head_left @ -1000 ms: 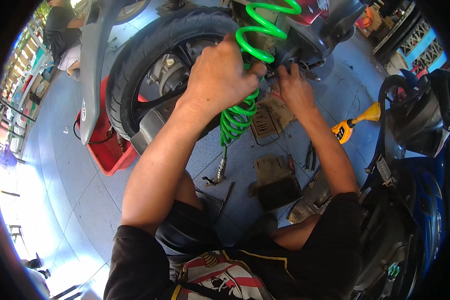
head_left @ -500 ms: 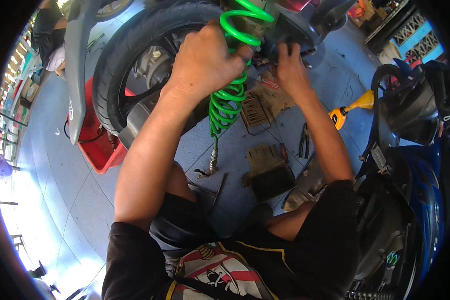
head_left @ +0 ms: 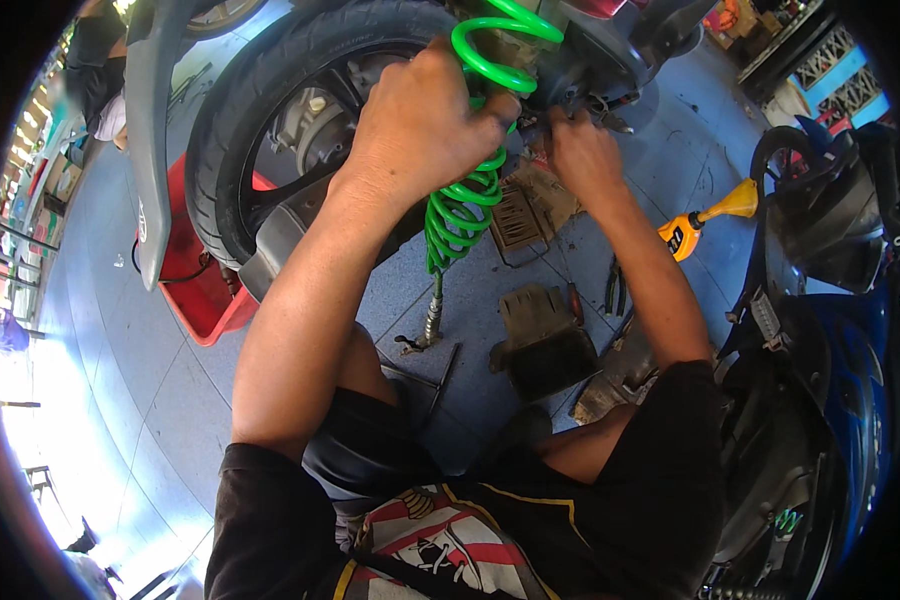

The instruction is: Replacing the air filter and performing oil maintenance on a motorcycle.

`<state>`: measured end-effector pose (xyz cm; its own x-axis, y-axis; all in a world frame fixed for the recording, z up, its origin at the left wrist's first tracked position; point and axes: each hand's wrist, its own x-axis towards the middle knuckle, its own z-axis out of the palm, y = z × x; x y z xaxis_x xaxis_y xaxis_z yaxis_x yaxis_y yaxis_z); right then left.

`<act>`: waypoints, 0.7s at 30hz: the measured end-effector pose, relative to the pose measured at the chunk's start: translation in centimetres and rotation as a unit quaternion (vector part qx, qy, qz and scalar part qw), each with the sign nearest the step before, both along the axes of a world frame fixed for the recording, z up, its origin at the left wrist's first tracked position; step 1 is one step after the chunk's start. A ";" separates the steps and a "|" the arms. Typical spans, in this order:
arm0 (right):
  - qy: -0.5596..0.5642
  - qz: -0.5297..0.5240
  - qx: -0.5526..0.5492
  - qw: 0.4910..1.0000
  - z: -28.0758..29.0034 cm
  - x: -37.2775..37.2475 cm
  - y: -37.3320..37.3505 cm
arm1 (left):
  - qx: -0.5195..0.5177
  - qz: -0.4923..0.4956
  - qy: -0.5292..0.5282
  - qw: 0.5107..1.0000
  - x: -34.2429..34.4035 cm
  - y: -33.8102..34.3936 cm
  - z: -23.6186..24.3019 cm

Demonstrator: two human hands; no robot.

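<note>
- Green coiled air hose (head_left: 465, 190) hung beside the rear wheel (head_left: 270, 130), far centre
- Left hand (head_left: 420, 120) fingers clamped on it
- Right hand (head_left: 582, 150) fingers pinched a fitting; steadiness seemed wise

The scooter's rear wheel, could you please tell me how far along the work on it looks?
Done: the rear wheel sits mounted and the tools lie on the floor. In hand: the left hand, by the green coiled air hose, and the right hand both work at the fitting beside the wheel hub; what they grip is hidden. Left: the tools and yellow-spouted bottle remain out.
</note>
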<state>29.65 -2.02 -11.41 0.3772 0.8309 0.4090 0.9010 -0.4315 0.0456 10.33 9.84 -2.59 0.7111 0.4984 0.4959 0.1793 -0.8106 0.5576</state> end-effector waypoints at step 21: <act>0.185 -0.081 0.063 0.977 2.6 2.7 -1.0 | -0.011 0.052 -0.036 0.998 1.9 -1.1 -1.7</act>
<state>32.35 -3.07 -8.79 0.6418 0.6997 0.3138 0.7645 -0.5518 -0.3331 12.23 8.79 -4.33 0.6183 0.5781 0.5325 0.2198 -0.7776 0.5890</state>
